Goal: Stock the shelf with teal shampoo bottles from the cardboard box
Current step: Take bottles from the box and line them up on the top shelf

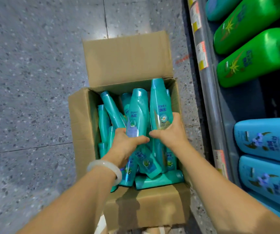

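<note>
Teal shampoo bottles lie jumbled inside the open cardboard box [78, 119], which sits on the grey speckled floor [26, 81] just left of the shelf [220, 115]. The left hand [125, 142], a pale bangle [104, 168] on its wrist, has its fingers clamped round the base of one teal bottle [137, 112] near the box's middle. The right hand [171, 132] grips a taller-standing bottle [159, 102] against the box's wall nearest the shelf. On the shelf, green bottles [250, 59] lie beyond the box and blue bottles [266, 141] lie beside it.
</note>
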Demonstrator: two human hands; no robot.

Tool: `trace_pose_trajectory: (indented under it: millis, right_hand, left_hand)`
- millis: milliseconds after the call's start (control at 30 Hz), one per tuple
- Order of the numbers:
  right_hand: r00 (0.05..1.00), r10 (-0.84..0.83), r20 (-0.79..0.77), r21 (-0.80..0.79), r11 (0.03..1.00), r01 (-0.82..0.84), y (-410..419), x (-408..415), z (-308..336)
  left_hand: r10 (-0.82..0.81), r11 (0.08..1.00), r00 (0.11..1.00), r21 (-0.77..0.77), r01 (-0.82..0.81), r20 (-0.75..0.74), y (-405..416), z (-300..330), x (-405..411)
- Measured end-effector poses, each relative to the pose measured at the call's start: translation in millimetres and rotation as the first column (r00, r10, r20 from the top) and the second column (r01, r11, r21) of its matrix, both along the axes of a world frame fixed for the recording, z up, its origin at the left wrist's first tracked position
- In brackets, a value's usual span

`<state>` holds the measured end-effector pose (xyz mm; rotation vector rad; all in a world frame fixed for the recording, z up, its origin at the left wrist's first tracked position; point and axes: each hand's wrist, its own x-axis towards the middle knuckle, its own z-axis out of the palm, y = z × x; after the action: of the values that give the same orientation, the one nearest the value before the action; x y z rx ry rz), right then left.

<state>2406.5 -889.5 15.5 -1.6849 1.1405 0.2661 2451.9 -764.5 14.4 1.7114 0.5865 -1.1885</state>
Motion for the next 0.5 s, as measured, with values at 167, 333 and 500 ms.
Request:
trace_pose_trajectory:
  millis: [167,333,500]
  right_hand:
    - [0.985,-0.117,0.129,0.108,0.989,0.104,13.1,-26.3,64.3]
    - [0.958,-0.170,0.232,0.066,0.985,0.159,19.7,-39.8,137.9]
    - [0.915,-0.204,0.348,-0.036,0.972,0.231,9.2,-35.2,235.8]
  left_hand:
    - [0.014,1.000,0.973,-0.002,-0.014,0.231,5.4,68.8,-11.3]
    - [0.006,1.000,0.933,-0.026,0.004,0.361,1.0,144.2,-13.9]
    - [0.003,0.998,0.875,-0.062,0.031,0.484,-8.2,233.8,1.8]
